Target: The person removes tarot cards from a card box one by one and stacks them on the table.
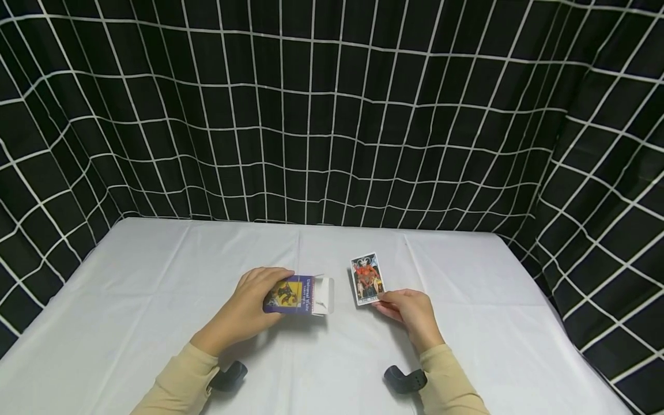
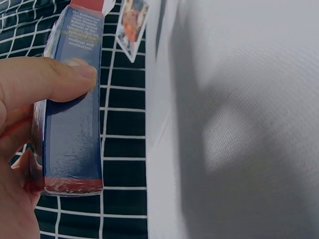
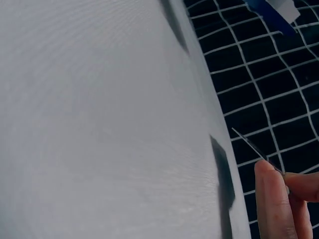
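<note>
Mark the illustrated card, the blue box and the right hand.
Illustrated card [image 1: 368, 279]: head view, middle of its picture side.
Blue box [image 1: 298, 295]: head view, its printed front face.
Right hand [image 1: 413, 314]: head view, back of the hand.

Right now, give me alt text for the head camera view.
A person's left hand grips an open tarot box and the right hand pinches an illustrated card above a white tablecloth. Behind hangs black, white-gridded fabric.

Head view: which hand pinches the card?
The right hand, thumb near the card's lower-right corner; the left hand grips the box instead.
</note>
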The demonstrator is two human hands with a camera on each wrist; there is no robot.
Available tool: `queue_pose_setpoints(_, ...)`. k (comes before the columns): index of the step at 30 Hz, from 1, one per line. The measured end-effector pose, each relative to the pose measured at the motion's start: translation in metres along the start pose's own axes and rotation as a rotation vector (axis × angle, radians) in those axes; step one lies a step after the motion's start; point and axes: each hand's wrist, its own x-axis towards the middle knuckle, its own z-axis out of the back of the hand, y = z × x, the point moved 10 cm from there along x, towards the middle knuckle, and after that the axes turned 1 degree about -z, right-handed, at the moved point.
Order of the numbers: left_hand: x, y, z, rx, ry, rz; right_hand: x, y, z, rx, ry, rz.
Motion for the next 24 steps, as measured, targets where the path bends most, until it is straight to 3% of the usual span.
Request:
queue_pose_setpoints(10,0.000,-0.002,0.002,0.000,-0.012,-0.011,0.000,-0.009,0.001,-0.049,-0.027,-0.043)
queue_pose_setpoints(24,0.000,-0.005,0.004,-0.001,-0.030,-0.032,0.006,-0.012,-0.002,-0.096,0.054,-0.112)
